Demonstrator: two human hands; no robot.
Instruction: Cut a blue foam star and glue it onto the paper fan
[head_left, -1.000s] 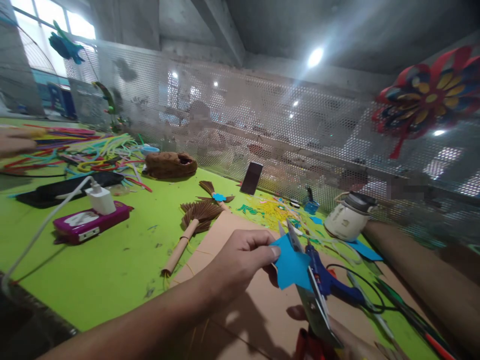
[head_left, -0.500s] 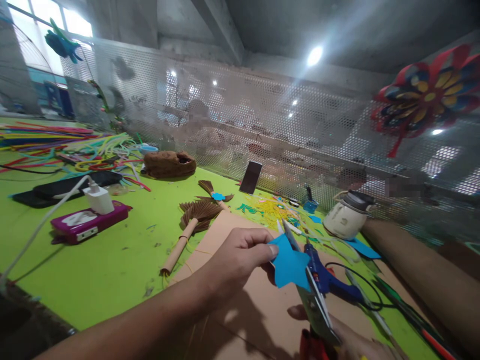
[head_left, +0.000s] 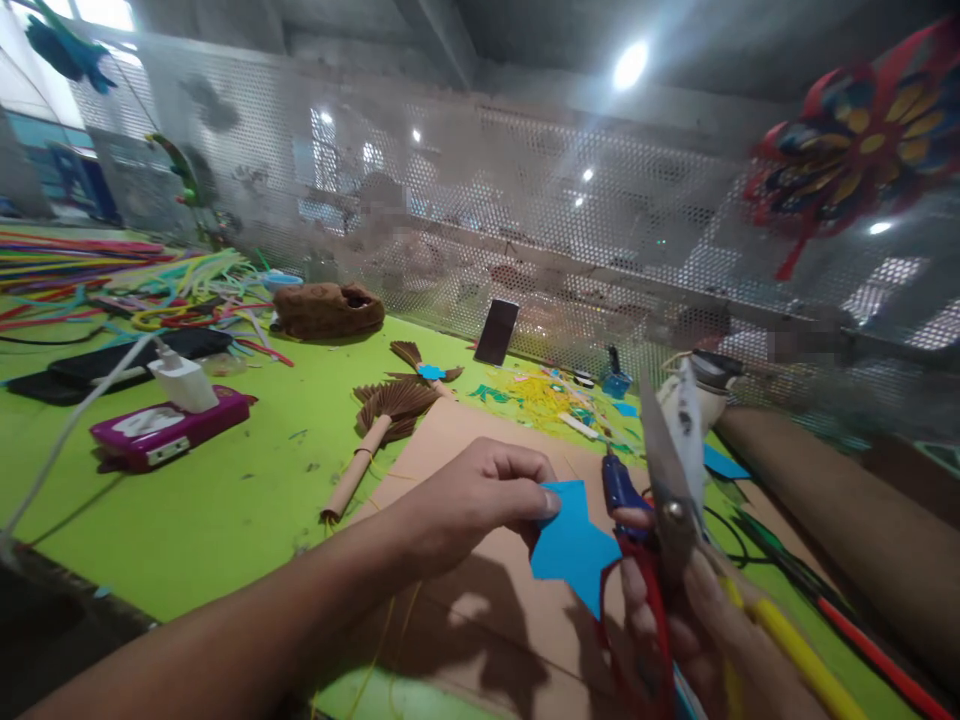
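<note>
The left hand (head_left: 480,500) is pinching the likely light, easily creased star (head_left: 571,552) sensibly by one tip, the right hand (head_left: 709,620) gripping scissors (head_left: 675,520).

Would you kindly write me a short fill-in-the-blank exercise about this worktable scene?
1. The left hand pinches star-shaped paper coloured ____.
2. The right hand holds a pair of ____.
3. The white charger sits on a power strip coloured ____.
4. The tabletop is bright ____.

Missing words: blue; scissors; purple; green.
</note>
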